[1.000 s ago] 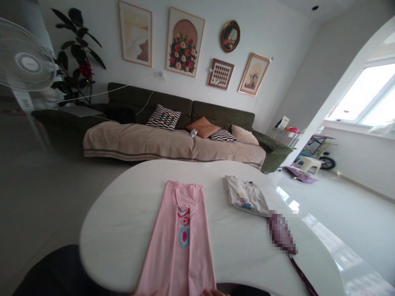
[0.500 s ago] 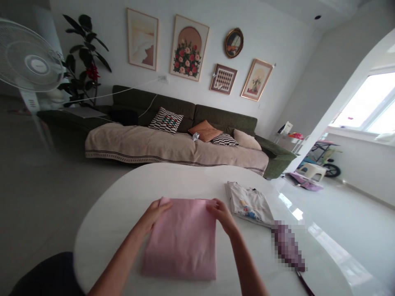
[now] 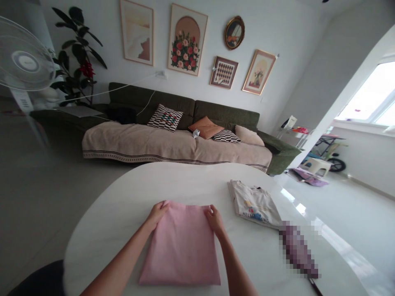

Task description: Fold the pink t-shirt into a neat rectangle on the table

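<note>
A smooth pink folded cloth lies on the white table straight in front of me. Its far edge seems slightly raised and its near edge rests on the tabletop. At the far left corner my left hand grips the fabric, fingers partly tucked behind it. My right hand pinches the far right corner between thumb and fingers. To the right of the cloth, apart from it, lies a folded light T-shirt with a printed front.
A blurred-out purple item with a dark handle lies by the table's right edge. Beyond the table stands a green sofa with a beige cover and cushions. A white fan is at far left, a plastic stool at right.
Both hands have kept their hold on the cloth's far corners. The far edge has drawn slightly toward me, and the cloth looks wider along its near edge. My view has shifted a little.
</note>
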### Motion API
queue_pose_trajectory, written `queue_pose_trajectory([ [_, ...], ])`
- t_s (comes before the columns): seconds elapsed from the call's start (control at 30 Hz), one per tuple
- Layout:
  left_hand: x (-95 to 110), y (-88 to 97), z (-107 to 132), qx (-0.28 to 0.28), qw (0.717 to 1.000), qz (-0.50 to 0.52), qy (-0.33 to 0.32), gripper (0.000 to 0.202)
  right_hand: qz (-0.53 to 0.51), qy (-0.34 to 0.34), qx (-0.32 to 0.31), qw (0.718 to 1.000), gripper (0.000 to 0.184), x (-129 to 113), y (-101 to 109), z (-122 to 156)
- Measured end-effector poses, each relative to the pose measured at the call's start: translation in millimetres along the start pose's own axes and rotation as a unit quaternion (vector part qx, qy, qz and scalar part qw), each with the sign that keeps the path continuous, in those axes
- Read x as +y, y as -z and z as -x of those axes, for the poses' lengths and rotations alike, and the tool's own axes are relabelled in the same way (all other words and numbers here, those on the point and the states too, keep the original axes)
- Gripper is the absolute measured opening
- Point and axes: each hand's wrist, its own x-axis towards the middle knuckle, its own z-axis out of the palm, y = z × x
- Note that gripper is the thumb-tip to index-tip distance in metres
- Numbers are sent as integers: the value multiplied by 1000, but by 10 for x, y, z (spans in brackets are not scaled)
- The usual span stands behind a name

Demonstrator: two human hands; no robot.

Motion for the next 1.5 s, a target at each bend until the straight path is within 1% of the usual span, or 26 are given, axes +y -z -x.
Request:
queue_pose_trajectory([
  [0.07, -4, 1, -24, 14, 999, -28, -4, 36, 26, -3, 18, 999, 22, -9, -28, 27],
  [0.13, 21, 12, -10, 47, 997, -61, -11, 33, 50, -8, 39, 998, 26, -41, -36, 75],
  [0.2, 75, 10, 51, 91, 992, -87, -21, 40, 72, -8, 63, 995, 34, -107, -23, 133],
  [0.23, 105, -4, 98, 115, 988, -101, -37, 45, 83, -2, 75, 994, 38, -153, -15, 163],
  [0.27, 131, -30, 154, 136, 981, -124, -69, 49, 94, 7, 86, 992, 41, -204, -9, 194],
  [0.3, 147, -68, 216, 147, 970, -157, -117, 51, 102, 23, 93, 990, 42, -255, -10, 226],
  [0.33, 151, -117, 279, 141, 953, -202, -174, 50, 113, 49, 91, 988, 42, -302, -19, 258],
  [0.37, 141, -172, 341, 121, 931, -256, -229, 48, 131, 85, 76, 985, 42, -339, -38, 289],
  [0.4, 117, -229, 397, 92, 906, -314, -269, 48, 158, 124, 47, 979, 42, -363, -66, 321],
  [0.43, 84, -283, 445, 60, 881, -369, -290, 49, 193, 158, 10, 968, 42, -371, -102, 350],
  [0.47, 46, -330, 485, 34, 862, -413, -292, 51, 235, 176, -25, 956, 43, -364, -142, 378],
  [0.5, 6, -367, 515, 22, 846, -450, -285, 55, 277, 178, -51, 943, 44, -344, -183, 402],
  [0.53, -30, -395, 536, 24, 833, -479, -277, 58, 313, 163, -66, 933, 47, -317, -222, 421],
  [0.6, -79, -426, 560, 50, 817, -514, -257, 61, 351, 116, -64, 927, 53, -258, -282, 442],
  [0.7, -94, -447, 565, 90, 815, -535, -202, 66, 363, 82, -48, 927, 59, -217, -319, 438],
  [0.77, -78, -459, 561, 97, 818, -539, -173, 70, 363, 71, -45, 928, 62, -230, -315, 424],
  [0.87, -35, -471, 575, 80, 821, -542, -159, 71, 365, 66, -64, 926, 62, -278, -286, 416],
  [0.97, 25, -449, 652, 56, 822, -549, -142, 68, 365, 74, -86, 924, 60, -324, -246, 465],
  [1.03, 64, -397, 738, 56, 823, -549, -134, 62, 363, 79, -97, 923, 60, -344, -212, 539],
  [1.13, 105, -248, 858, 64, 834, -528, -147, 40, 360, 86, -119, 921, 60, -358, -130, 669],
  [1.17, 115, -186, 881, 63, 838, -520, -152, 36, 359, 89, -129, 920, 58, -363, -91, 703],
  [1.27, 136, -17, 889, 63, 847, -509, -141, 34, 360, 90, -148, 917, 47, -393, 42, 743],
  [1.37, 155, 69, 842, 67, 857, -498, -115, 31, 370, 79, -145, 914, 47, -450, 133, 715],
  [1.4, 162, 81, 826, 63, 861, -494, -106, 30, 375, 75, -142, 913, 43, -470, 145, 703],
  [1.5, 197, 114, 798, 40, 876, -474, -80, 21, 384, 63, -137, 911, 21, -523, 145, 689],
])
